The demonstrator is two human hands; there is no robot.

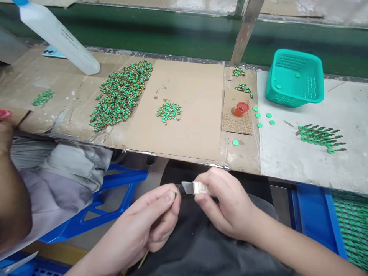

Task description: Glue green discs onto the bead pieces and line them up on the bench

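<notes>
Fingers of my right hand (227,203) clamp blade (189,187); left hand (149,226) pinches its tip. Right of orange cup (240,109): green basket (296,78) holding few discs (278,86).

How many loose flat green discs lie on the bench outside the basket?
5: four green discs clustered right of the red cup, one nearer the bench edge. The basket holds more; others may be hidden.

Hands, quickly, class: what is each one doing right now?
Left hand: fingers pinched shut on something tiny; what it is cannot be told.
Right hand: closed on a small blade tool.
</notes>
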